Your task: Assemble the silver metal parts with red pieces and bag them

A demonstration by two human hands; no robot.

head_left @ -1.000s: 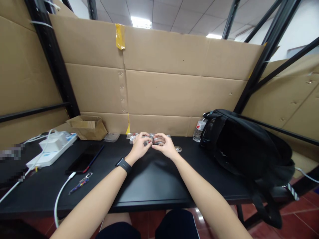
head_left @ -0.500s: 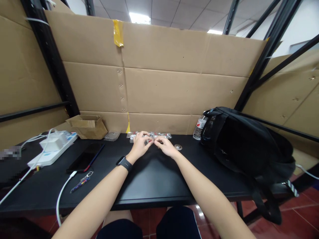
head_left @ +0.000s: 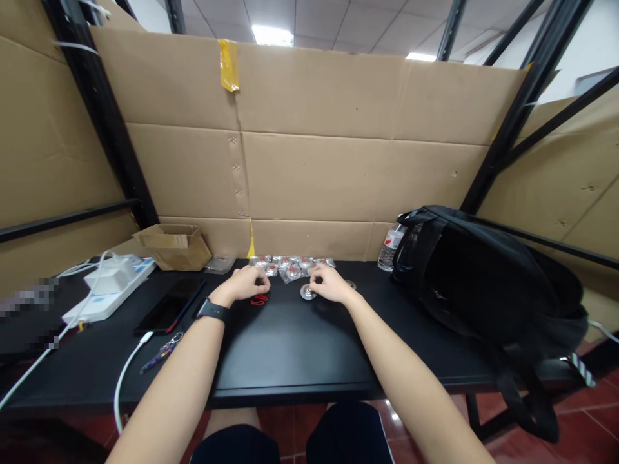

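My left hand (head_left: 246, 283), with a dark watch on its wrist, is curled with thumb and fingers pressed together. A looped red cord (head_left: 259, 299) shows just below its fingertips, seemingly pinched there. My right hand (head_left: 329, 285) pinches the right edge of a small round silver disc (head_left: 308, 292) that is at or just above the tabletop. Behind the hands lie several small clear packets (head_left: 291, 270) with round, partly red contents. A second round piece (head_left: 351, 284) is partly hidden behind my right hand.
On the right stand a black backpack (head_left: 488, 290) and a water bottle (head_left: 388, 250). To the left are a phone (head_left: 169, 308), a keychain (head_left: 163, 353), a white power strip (head_left: 109, 293), a small cardboard box (head_left: 176, 248) and a clear plastic tray (head_left: 220, 264). A cardboard wall (head_left: 309, 174) closes the back.
My hands, together at the packets before, have moved apart and nearer to me. The red cord has come into view at my left hand, the silver disc at my right.
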